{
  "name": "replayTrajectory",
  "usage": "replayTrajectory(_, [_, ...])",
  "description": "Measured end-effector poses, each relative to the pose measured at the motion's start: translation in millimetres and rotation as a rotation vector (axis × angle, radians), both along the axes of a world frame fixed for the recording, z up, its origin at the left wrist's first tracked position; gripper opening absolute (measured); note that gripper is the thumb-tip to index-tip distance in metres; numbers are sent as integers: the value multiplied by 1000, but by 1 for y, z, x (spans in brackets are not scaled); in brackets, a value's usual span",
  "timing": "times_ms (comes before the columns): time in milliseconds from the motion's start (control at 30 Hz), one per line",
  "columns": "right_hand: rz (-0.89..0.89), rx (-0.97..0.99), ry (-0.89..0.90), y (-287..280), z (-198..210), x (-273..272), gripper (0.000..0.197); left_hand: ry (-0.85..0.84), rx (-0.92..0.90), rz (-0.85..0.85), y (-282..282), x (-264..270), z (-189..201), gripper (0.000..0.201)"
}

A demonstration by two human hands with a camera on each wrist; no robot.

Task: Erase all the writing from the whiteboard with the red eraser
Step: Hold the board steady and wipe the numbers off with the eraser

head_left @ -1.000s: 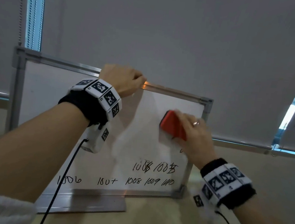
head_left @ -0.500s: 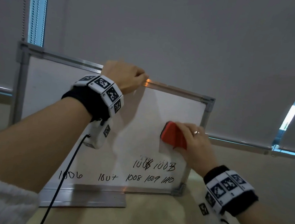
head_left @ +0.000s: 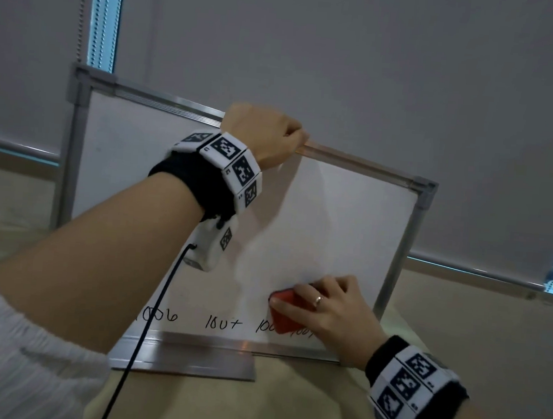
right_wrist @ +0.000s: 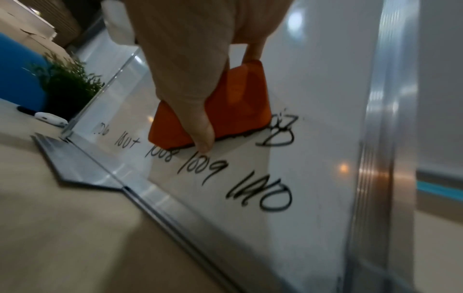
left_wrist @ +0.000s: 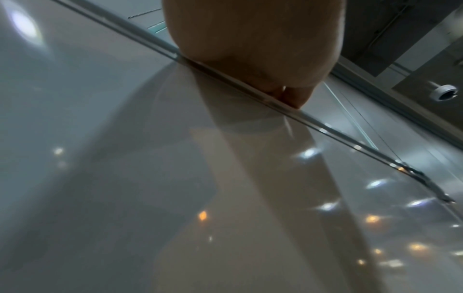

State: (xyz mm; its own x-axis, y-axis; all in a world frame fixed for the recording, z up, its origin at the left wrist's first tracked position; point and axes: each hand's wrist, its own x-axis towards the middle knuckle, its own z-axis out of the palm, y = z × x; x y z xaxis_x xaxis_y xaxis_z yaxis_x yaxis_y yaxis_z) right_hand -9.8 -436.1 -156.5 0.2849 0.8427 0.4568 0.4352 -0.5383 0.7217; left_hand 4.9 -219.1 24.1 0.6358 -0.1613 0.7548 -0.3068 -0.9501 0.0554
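A metal-framed whiteboard (head_left: 334, 220) stands upright on a beige table. My left hand (head_left: 267, 136) grips its top edge (left_wrist: 250, 87), fingers curled over the frame. My right hand (head_left: 330, 309) holds the red eraser (head_left: 285, 312) flat against the board's lower right part, thumb along its near side (right_wrist: 200, 126). The eraser (right_wrist: 225, 107) covers part of an upper row of black numbers. A bottom row of handwritten numbers (right_wrist: 210, 168) runs along the lower edge; "1006" (head_left: 161, 316) and another number (head_left: 223, 322) show left of the eraser.
The board's metal foot (head_left: 187, 354) lies on the table in front. Grey roller blinds (head_left: 346, 66) hang behind. In the right wrist view a green plant (right_wrist: 67, 85), a blue object (right_wrist: 20, 73) and a small white item (right_wrist: 50, 119) sit beyond the board's left end.
My right hand has slid the eraser down the board from its upper right part onto the number rows. The left hand has kept its grip on the top edge.
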Motion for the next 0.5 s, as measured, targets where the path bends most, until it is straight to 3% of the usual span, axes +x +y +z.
replayTrajectory(67, [9, 161, -34, 3, 17, 1, 55, -7, 3, 0, 1, 2, 0, 40])
replayTrajectory(200, [-38, 421, -13, 9, 21, -1, 73, -4, 0, -10, 2, 5, -1, 41])
replayTrajectory(267, [-43, 381, 6, 12, 4, -2, 73, -10, 5, -11, 2, 5, -1, 41])
replayTrajectory(367, [-36, 101, 17, 12, -16, -3, 66, -12, 10, -6, 2, 4, 0, 40])
replayTrajectory(500, [-4, 57, -40, -1, 8, -1, 56, 4, 16, -6, 2, 0, 0, 40])
